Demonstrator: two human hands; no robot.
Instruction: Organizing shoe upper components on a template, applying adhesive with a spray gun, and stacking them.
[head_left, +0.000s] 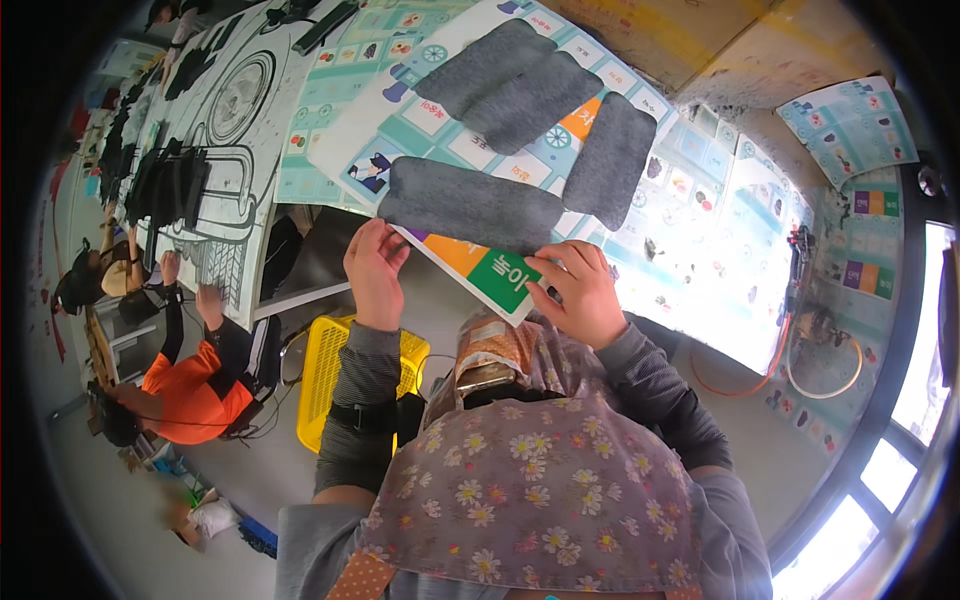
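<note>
A dark grey strip point(470, 203) with rounded corners and a fuzzy, felt-like surface lies across the near part of a printed board point(350, 135). At its left end, my left hand point(377, 272) has its fingertips pinched on the strip's lower edge. My right hand point(580, 292) is closed at the right end, thumb and fingers bent over the strip's edge and the board's green corner. Further up the board, two overlapping grey strips point(535, 100) lie slantwise, and another grey strip point(610, 160) rests at the right.
Printed sheets point(700, 230) cover the worktable, strongly lit at the right. Cardboard point(720, 50) stands behind. A yellow plastic basket point(325, 380) is on the floor by my left arm. At the left, people, one in an orange top point(205, 395), sit by a table point(235, 180) with black strips.
</note>
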